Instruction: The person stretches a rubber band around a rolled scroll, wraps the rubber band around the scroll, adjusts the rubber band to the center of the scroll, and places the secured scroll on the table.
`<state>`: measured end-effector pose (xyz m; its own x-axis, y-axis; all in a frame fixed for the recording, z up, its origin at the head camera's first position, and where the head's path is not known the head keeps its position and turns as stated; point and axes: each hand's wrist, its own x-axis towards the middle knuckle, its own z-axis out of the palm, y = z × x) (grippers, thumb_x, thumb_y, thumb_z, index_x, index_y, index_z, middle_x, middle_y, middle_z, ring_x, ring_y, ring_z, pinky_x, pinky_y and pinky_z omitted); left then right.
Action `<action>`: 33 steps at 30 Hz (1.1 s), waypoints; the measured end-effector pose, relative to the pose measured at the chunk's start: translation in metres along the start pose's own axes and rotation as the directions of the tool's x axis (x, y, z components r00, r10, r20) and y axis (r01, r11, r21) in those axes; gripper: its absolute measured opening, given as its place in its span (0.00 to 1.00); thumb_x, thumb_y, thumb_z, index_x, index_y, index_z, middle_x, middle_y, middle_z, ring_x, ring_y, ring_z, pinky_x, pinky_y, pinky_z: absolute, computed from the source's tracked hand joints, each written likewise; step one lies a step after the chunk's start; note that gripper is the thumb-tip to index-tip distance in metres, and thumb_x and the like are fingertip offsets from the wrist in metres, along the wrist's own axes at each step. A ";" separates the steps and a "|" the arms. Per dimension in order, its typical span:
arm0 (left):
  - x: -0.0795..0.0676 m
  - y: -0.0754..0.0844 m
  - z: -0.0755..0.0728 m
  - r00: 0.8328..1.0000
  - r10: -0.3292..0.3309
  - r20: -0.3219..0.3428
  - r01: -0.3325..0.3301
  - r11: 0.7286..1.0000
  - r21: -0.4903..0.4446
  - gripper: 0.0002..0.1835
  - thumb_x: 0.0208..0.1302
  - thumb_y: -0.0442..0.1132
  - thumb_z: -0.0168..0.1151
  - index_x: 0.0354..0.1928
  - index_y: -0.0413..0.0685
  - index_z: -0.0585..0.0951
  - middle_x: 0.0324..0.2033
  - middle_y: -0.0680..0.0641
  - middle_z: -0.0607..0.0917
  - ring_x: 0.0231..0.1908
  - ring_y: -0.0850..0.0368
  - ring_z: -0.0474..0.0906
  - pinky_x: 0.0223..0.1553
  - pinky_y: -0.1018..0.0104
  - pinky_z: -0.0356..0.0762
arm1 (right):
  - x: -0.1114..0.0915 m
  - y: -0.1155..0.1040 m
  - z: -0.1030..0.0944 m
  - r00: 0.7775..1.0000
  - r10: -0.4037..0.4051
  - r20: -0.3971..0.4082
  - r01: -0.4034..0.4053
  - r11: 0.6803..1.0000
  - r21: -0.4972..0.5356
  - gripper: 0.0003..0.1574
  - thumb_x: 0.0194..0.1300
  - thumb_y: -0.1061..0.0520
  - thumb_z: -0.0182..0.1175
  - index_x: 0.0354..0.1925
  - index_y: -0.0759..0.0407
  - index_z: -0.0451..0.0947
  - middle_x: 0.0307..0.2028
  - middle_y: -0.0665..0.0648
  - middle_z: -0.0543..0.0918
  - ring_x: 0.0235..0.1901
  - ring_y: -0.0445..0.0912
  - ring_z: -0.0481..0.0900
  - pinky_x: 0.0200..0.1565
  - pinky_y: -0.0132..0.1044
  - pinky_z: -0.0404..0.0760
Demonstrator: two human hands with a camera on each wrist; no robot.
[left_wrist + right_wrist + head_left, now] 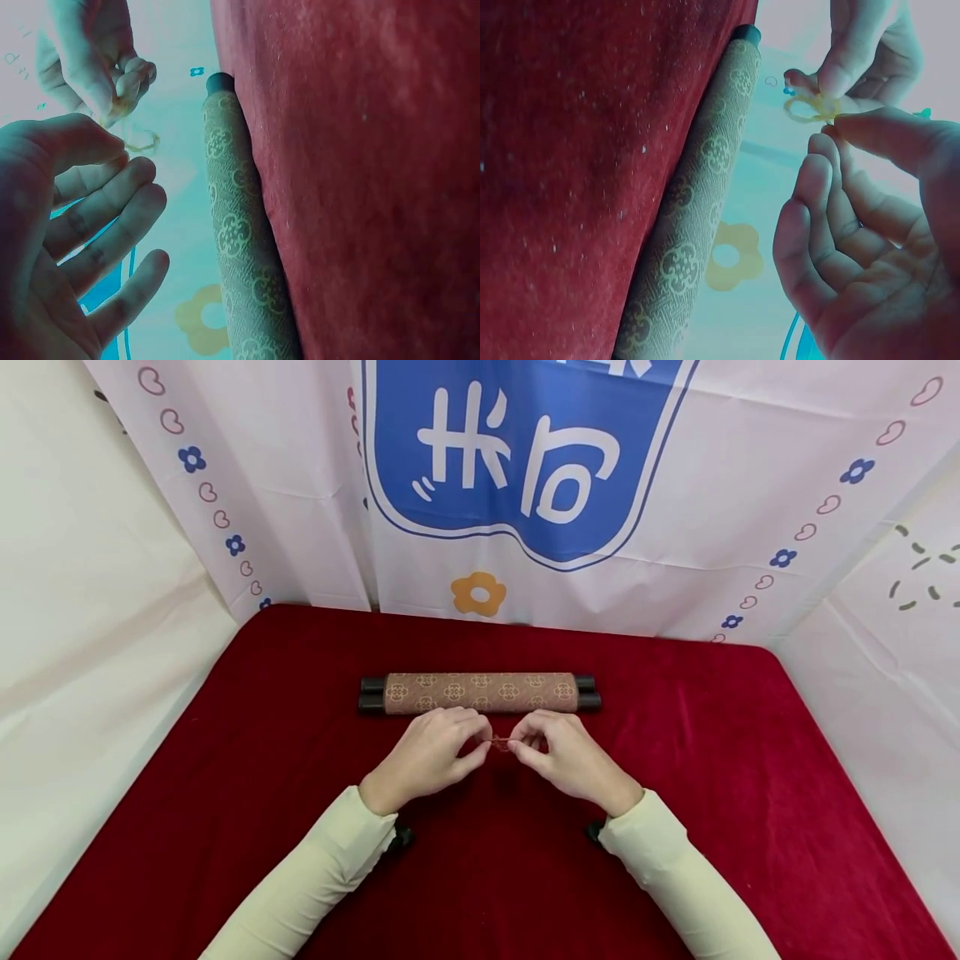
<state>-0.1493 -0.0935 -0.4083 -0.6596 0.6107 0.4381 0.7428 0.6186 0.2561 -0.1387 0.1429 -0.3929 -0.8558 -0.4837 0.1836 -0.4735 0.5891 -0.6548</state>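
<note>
Above the red cloth, both hands come together in front of a rolled scroll (pixel 480 692) with brown patterned backing and dark rod ends. My left hand (pixel 431 752) pinches one side of a thin, reddish looped cord (pixel 501 742) between thumb and forefinger. The right hand (pixel 573 756) pinches the other side the same way, a small gap apart. In the right wrist view the looped cord (pixel 802 110) looks yellowish, and part of it is hidden by the fingertips. Neither hand appears to touch the scroll, which lies just beyond them.
A red velvet cloth (pixel 712 777) covers the table. Behind it hangs a white printed curtain (pixel 300 527) with a blue emblem and an orange flower. Pale fabric walls (pixel 82 652) stand on both sides.
</note>
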 end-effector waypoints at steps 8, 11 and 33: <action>-0.001 -0.015 -0.013 0.997 -0.077 -0.014 0.077 0.997 0.001 0.05 0.65 0.36 0.70 0.34 0.54 0.83 0.31 0.57 0.86 0.32 0.60 0.82 0.38 0.58 0.82 | 0.001 0.007 -0.014 0.999 0.032 -0.038 -0.033 0.999 -0.015 0.04 0.72 0.59 0.66 0.37 0.55 0.86 0.30 0.47 0.86 0.32 0.38 0.82 0.37 0.32 0.82; -0.002 -0.022 -0.018 0.994 -0.102 -0.024 0.102 0.995 -0.011 0.05 0.65 0.35 0.69 0.35 0.54 0.83 0.31 0.56 0.86 0.32 0.58 0.83 0.37 0.58 0.82 | 0.002 0.009 -0.019 0.997 0.062 -0.054 -0.063 0.998 -0.017 0.03 0.72 0.59 0.66 0.37 0.55 0.86 0.30 0.48 0.86 0.32 0.39 0.82 0.38 0.32 0.81; 0.001 -0.009 -0.019 0.999 -0.033 0.017 0.033 0.999 -0.015 0.06 0.64 0.37 0.70 0.33 0.55 0.82 0.30 0.57 0.85 0.31 0.58 0.83 0.40 0.57 0.82 | -0.001 0.005 -0.015 1.000 0.011 -0.020 -0.011 1.000 -0.021 0.12 0.71 0.54 0.69 0.49 0.60 0.86 0.43 0.53 0.89 0.43 0.44 0.87 0.49 0.50 0.87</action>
<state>-0.1545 -0.1086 -0.3937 -0.6856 0.5983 0.4146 0.7221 0.6310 0.2834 -0.1434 0.1561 -0.3858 -0.8648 -0.4642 0.1914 -0.4682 0.6079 -0.6413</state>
